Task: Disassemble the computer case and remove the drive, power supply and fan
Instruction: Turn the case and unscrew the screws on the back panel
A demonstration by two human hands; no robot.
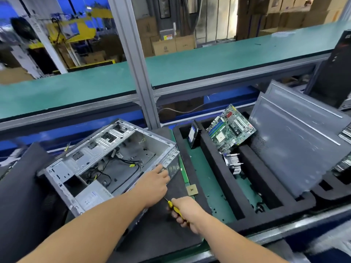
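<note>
The green conveyor belt (209,59) runs across the far side, beyond the computer case (106,162), which is the landmark here. The case lies open-side up on a dark foam mat (161,230) on the table, tilted so that one corner points away. To the right of the case stands a black foam tray (214,162) with long slots, and grey side panels (296,149) lean in the slot farthest from the case. Inside the case, at its near left corner, sits the silver power supply (93,196), with black cables (106,175) loose on the case floor beside it. A green motherboard (230,128) leans in a tray slot right of the case, a finned heatsink (232,162) below it, and a small drive (192,136) stands upright in the slot nearest the case. The left hand (153,185) reaches to the case's right edge, fingers extended and touching the metal there. The right hand (188,211), just nearer than the case, has its grip curled round a yellow-and-black screwdriver (175,207). A small square chip (192,189) lies on the mat just right of the case.
</note>
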